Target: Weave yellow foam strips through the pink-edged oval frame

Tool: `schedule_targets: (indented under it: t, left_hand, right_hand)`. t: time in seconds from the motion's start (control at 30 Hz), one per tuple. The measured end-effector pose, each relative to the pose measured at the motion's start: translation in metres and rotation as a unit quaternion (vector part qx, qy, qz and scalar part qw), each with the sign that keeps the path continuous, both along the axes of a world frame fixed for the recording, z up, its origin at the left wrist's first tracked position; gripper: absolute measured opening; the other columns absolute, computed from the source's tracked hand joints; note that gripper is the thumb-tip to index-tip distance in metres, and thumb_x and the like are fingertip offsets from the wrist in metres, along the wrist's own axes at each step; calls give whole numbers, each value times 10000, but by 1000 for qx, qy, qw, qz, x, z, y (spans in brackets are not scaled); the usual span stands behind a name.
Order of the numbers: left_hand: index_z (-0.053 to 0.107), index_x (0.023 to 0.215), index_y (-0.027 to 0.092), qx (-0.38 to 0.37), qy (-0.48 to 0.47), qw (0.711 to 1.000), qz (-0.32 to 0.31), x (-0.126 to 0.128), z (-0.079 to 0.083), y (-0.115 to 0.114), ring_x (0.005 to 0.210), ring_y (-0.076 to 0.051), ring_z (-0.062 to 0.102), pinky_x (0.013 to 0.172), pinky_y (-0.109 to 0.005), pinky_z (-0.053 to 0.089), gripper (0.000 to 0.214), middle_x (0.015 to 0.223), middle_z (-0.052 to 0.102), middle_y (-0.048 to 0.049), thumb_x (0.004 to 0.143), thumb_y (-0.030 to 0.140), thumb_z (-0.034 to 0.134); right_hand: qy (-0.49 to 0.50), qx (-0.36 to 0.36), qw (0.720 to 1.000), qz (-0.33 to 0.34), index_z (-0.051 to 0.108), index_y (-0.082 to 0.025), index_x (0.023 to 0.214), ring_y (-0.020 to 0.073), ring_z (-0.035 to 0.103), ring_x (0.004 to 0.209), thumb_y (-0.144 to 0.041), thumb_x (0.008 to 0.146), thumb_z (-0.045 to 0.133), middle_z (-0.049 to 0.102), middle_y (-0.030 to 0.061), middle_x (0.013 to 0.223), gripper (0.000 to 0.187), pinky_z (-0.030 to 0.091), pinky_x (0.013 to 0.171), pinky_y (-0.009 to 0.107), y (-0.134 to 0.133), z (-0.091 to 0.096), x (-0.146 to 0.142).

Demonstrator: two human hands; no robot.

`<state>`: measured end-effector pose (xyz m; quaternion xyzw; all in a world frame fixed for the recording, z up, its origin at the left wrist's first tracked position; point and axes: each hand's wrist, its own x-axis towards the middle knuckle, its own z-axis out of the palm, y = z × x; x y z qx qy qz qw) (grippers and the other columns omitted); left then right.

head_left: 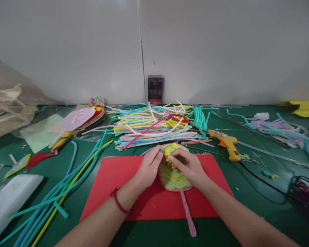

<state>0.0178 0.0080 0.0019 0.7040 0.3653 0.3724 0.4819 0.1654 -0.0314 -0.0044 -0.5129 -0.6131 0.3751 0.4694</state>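
A small round fan (173, 177) woven from yellow-green fuzzy stems, edged in pink with a pink handle, lies on a red sheet (110, 192). My left hand (149, 168) grips its left upper edge, fingers curled. My right hand (189, 168) pinches a bright yellow piece at the fan's top. Both hands meet over the upper part of the fan, hiding it there.
A heap of coloured fuzzy stems (154, 128) lies behind the sheet. A yellow glue gun (228, 144) rests to the right, its black cord trailing right. Long teal and yellow stems (67, 192) run along the left. Finished fans (79, 120) sit far left, purple scraps (275, 127) far right.
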Motion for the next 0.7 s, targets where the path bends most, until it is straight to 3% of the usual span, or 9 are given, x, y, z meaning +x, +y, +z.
schedule_targets:
  t: [0.2,0.37,0.53,0.7]
  left_hand:
    - [403,690,186,-33,-15,999,-15,1,1,0,648,-123,394,624,-232,350,260,683,423,15,876,352,329]
    - [420,694,178,-26,2,998,-55,0,3,1,645,-119,402,620,-229,352,229,680,427,14,868,314,359]
    - [414,691,185,-12,-5,999,-45,-1,2,-1,702,-136,433,673,-247,389,269,713,459,-6,886,334,304]
    - [392,660,184,11,41,997,-58,0,2,1,642,-124,402,600,-235,360,249,664,431,7,872,305,342]
  right_hand:
    - [16,8,1000,15,542,-196,760,114,524,625,-275,829,524,550,-6,696,107,418,573,219,0,-1,3]
    - [39,9,998,42,525,-196,757,119,512,633,-285,840,509,526,-6,693,123,410,579,228,-1,-2,5]
    - [49,-4,997,64,498,-197,733,124,504,611,-311,833,507,501,-6,667,152,412,562,236,-3,0,5]
    - [21,3,998,57,522,-198,751,132,520,627,-324,838,501,531,3,684,155,421,571,242,-3,1,3]
